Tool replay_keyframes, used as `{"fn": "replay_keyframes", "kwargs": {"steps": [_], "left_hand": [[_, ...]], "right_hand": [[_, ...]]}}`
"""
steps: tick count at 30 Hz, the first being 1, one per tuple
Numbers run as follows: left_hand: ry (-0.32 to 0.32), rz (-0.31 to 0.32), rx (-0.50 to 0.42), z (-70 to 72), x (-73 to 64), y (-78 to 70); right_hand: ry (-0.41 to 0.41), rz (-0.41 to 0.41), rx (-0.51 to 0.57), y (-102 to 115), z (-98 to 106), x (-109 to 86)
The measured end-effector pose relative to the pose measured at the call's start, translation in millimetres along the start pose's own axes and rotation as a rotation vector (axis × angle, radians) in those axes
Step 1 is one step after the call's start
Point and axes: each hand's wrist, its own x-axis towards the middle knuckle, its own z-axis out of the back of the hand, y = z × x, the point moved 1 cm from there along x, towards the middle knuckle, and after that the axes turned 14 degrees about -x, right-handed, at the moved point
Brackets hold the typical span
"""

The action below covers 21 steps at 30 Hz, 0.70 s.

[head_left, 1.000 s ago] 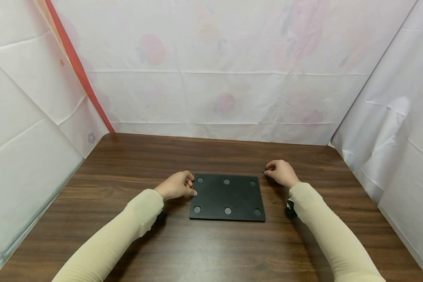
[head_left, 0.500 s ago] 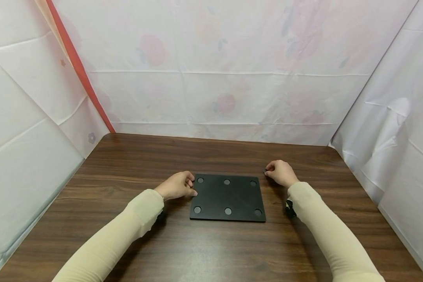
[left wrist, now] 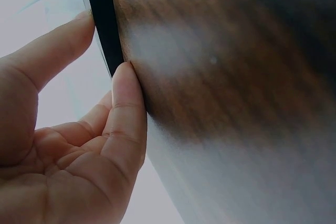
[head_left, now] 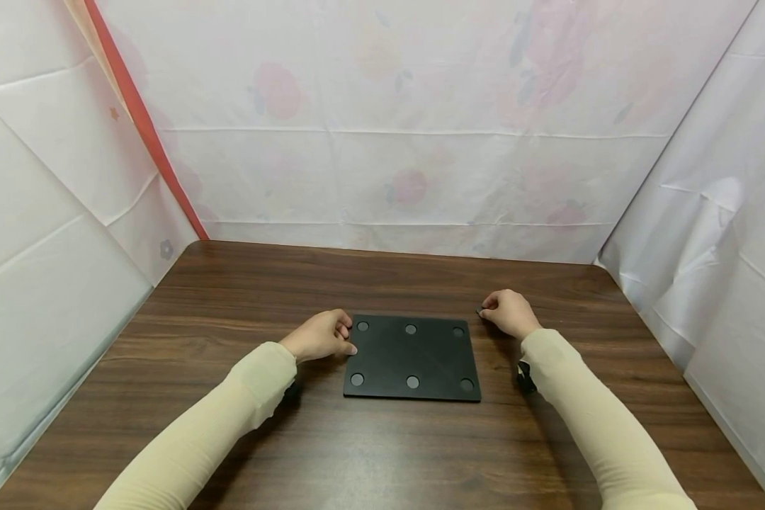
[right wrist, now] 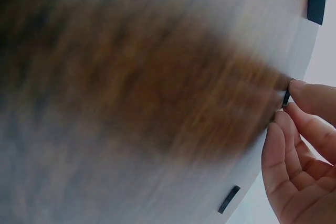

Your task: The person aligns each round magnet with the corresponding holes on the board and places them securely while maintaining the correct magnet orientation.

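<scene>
A flat black board [head_left: 414, 358] with several round greyish spots lies on the wooden table, its long side facing me. At its left edge is my left hand [head_left: 319, 334], holding on with the thumb on the side and the fingers bent near the far corner. The left wrist view shows the thumb [left wrist: 63, 43] and a fingertip against the board's dark edge [left wrist: 105, 19]. Beyond the board's right side, my right hand [head_left: 510, 314] pinches a small, thin black piece [right wrist: 286, 97] between thumb and fingers, close over the tabletop.
Another small black piece [right wrist: 229, 199] lies on the table in the right wrist view; the head view does not show it. White patterned curtains [head_left: 382, 177] surround the table [head_left: 293, 276] at the back and sides. A black device [head_left: 524, 377] sits under the right wrist.
</scene>
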Motion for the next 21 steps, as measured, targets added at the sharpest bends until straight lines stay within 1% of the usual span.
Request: {"fn": "replay_keyframes", "kwargs": {"steps": [9, 21], "left_hand": [[-0.001, 0.000, 0.003, 0.4, 0.3, 0.2], [-0.001, -0.009, 0.013, 0.7, -0.2, -0.8]], "right_hand": [[-0.002, 0.014, -0.041, 0.8, -0.1, 0.5], [-0.003, 0.024, -0.068, 0.9, 2.9, -0.4]]}}
